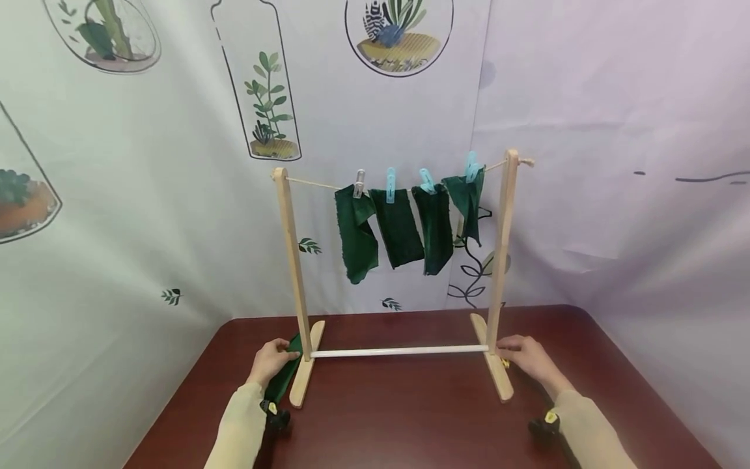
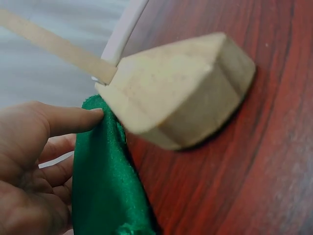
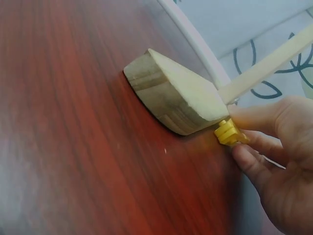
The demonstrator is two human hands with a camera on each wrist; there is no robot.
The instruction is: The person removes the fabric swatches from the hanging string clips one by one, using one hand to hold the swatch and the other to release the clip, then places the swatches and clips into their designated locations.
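Observation:
At the rack's left foot, my left hand [image 1: 273, 359] pinches a green cloth [image 2: 105, 171] between thumb and fingers. The cloth droops beside the wooden foot [image 2: 171, 93]. My right hand [image 1: 530, 358], by the right foot [image 3: 171, 93], holds a small yellow clothespin [image 3: 229, 133] in its fingertips. Between the rack's two upright posts runs a cord, from which several dark green cloths [image 1: 397, 225] hang. A clear clothespin [image 1: 359, 184] grips the leftmost one. Blue clothespins [image 1: 390, 185] hold the others; the rightmost cloth [image 1: 467, 198] is bunched and slanted.
The wooden rack's right post [image 1: 504, 247] and left post [image 1: 293, 260] are joined low down by a white rod [image 1: 398, 352]. It stands on a dark red table [image 1: 404, 417]. A pale curtain [image 1: 586, 98] printed with plants surrounds the table's back and sides.

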